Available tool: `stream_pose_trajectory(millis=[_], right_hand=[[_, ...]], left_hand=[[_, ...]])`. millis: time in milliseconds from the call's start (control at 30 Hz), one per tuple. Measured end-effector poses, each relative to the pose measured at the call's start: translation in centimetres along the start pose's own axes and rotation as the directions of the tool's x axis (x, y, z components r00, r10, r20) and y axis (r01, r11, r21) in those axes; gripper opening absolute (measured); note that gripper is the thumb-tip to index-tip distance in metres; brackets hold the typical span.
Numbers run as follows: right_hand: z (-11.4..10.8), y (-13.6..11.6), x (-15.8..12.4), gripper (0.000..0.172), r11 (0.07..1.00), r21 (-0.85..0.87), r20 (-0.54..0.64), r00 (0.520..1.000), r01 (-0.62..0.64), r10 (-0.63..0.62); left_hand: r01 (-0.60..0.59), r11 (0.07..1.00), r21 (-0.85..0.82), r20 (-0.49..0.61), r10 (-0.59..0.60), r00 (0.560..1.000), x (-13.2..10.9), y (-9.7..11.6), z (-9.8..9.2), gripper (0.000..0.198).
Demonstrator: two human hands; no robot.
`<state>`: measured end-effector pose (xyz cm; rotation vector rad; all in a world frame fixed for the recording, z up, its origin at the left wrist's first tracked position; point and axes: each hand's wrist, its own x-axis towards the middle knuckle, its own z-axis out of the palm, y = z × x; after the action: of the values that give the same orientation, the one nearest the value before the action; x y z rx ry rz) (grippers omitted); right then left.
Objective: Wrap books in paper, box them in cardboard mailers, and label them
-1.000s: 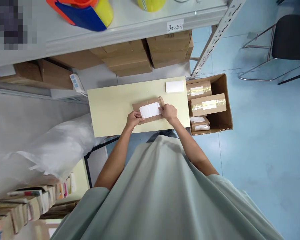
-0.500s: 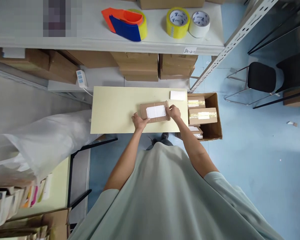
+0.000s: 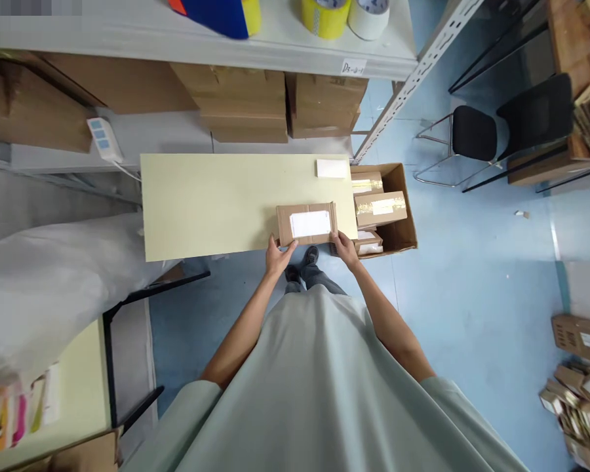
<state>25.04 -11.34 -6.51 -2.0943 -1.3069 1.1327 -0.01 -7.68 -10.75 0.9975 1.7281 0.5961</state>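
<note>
Between my two hands is a small brown cardboard box (image 3: 285,221) with a white label (image 3: 311,224) on its upper face. My left hand (image 3: 278,257) grips its near left corner, thumb along the near edge. At the near right corner, my right hand (image 3: 345,249) holds the box with the thumb on top and the fingers partly hidden. The box is over the front edge of the pale yellow table (image 3: 206,203). A white slip of paper (image 3: 331,168) lies near the table's far right corner.
Right of the table stands an open carton (image 3: 407,223) with several taped boxes (image 3: 381,208) inside. Beyond the table, a shelf (image 3: 285,58) bears a tape dispenser (image 3: 221,16) and tape rolls (image 3: 326,18). A white plastic bag (image 3: 69,275) bulges at left; a black chair (image 3: 474,133) stands right.
The cardboard box has come toward my body, from lying on the table to its front edge, held in both hands. My view has shifted, showing more of the floor on the right.
</note>
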Motion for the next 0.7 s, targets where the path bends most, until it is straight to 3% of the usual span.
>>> stream_pose_trajectory(millis=[167, 300, 467, 700], right_hand=[[-3.8, 2.8, -3.5, 0.076, 0.969, 0.244, -0.154, 0.985, -0.035, 0.075], [-6.4, 4.6, -3.5, 0.074, 0.949, 0.314, -0.229, 0.969, -0.015, 0.091], [-7.7, 6.8, -1.0, 0.065, 0.96, 0.273, -0.127, 0.987, -0.056, 0.094], [-8.4, 9.9, 1.1, 0.048, 0.95, 0.311, 0.061, 0.998, 0.014, -0.035]], left_hand=[[-0.111, 0.979, -0.17, 0.101, 0.13, 0.986, -2.1, 1.6, 2.2, 0.079], [-0.18, 0.954, -0.239, 0.188, 0.227, 0.956, -3.1, 3.4, 3.5, 0.058], [-0.115, 0.987, -0.115, 0.261, 0.141, 0.955, -3.2, 4.0, 5.0, 0.043], [-0.064, 0.998, -0.022, 0.071, 0.065, 0.995, -4.1, 4.6, 6.4, 0.037]])
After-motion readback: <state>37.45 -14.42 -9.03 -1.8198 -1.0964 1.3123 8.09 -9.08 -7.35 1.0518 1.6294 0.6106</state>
